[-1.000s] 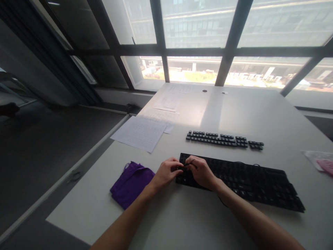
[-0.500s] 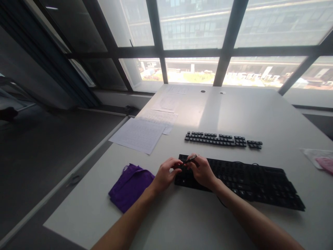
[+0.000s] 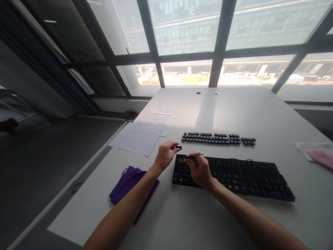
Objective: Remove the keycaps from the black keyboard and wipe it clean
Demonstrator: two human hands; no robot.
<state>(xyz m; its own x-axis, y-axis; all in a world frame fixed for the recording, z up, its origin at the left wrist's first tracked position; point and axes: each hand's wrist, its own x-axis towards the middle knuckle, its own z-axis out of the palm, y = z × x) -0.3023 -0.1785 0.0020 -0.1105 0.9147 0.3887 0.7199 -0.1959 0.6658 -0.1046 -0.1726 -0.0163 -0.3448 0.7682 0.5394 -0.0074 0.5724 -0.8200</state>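
Note:
My left hand (image 3: 165,154) pinches a small black keycap (image 3: 178,148) between thumb and fingertips, just above the table beyond the keyboard's left end. A black keyboard (image 3: 249,177) lies across the table, with many of its keycaps off at the back rows. Over its left part, my right hand (image 3: 199,171) is closed around a keycap puller (image 3: 191,157), a slim dark tool with thin wire ends pointing left. Behind the keyboard, loose black keycaps (image 3: 210,139) stand lined up in rows on the table.
A folded purple cloth (image 3: 127,184) lies under my left forearm. Sheets of paper (image 3: 137,137) spread along the left side of the white table (image 3: 161,215). At the right edge sits a pink item (image 3: 321,158) with a clear bag (image 3: 301,151). Windows stand behind the table.
My left hand has moved up and away from the keyboard, carrying a keycap. The right hand stays over the keyboard's left part with the puller. The view has shifted slightly.

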